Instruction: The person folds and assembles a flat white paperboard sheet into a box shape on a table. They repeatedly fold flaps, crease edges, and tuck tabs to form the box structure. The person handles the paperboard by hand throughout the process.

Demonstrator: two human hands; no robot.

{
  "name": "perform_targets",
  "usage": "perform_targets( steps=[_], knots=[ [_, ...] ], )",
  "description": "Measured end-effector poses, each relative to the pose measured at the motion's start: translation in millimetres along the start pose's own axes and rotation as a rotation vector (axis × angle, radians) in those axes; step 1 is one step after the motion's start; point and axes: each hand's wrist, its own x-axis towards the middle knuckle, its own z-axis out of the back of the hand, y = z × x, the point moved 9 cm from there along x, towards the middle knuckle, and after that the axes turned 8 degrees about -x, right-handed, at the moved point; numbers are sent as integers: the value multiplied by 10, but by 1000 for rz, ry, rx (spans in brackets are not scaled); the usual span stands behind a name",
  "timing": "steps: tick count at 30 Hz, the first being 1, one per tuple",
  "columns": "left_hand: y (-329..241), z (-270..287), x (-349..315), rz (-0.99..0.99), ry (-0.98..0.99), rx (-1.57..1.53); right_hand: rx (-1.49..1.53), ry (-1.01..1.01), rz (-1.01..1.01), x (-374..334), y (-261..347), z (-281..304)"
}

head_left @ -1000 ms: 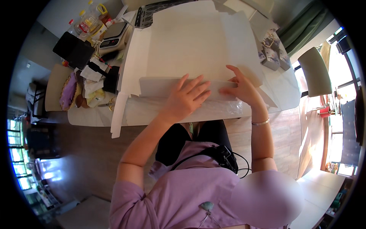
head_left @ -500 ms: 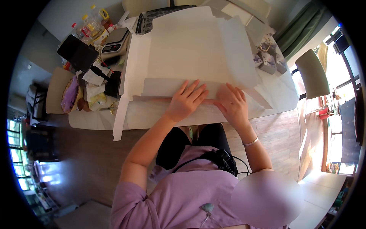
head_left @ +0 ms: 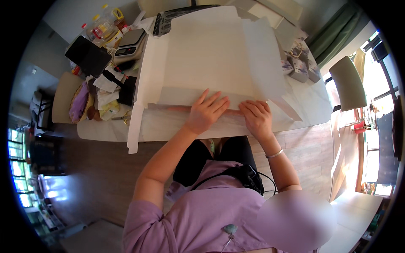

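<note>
A large, pale sheet of cardboard (head_left: 206, 55) with fold-out flaps lies spread on the table in front of me. Its near flap (head_left: 177, 95) is turned up along the front edge, where a thin reddish strip (head_left: 177, 109) shows. My left hand (head_left: 206, 111) rests flat on this flap, fingers spread and stretched forward. Just to the right, my right hand (head_left: 257, 117) has its fingers bent and drawn together at the same edge, pinching the cardboard. Its fingertips are partly hidden. A long narrow side flap (head_left: 134, 135) sticks out past the table's front edge at the left.
On the left are a kitchen scale (head_left: 128, 46), a black tablet on a stand (head_left: 88, 57), plastic bottles (head_left: 103, 29), scissors (head_left: 125, 119) and a basket with purple cloth (head_left: 79, 103). Small grey boxes (head_left: 298, 69) stand at the right. A chair (head_left: 348, 83) is beyond the table (head_left: 314, 109).
My right hand has gone from lying flat with fingers outstretched to bent fingers at the near edge. My left hand stays in nearly the same place.
</note>
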Motion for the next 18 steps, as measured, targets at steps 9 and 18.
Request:
perform_targets(
  steps=[9,18],
  knots=[
    [65,91,-29,-21,22,18,56,-56,76,195,311,-79],
    [858,1002,-687,346,-47,167,54,-7,50,255,303,-31]
  ],
)
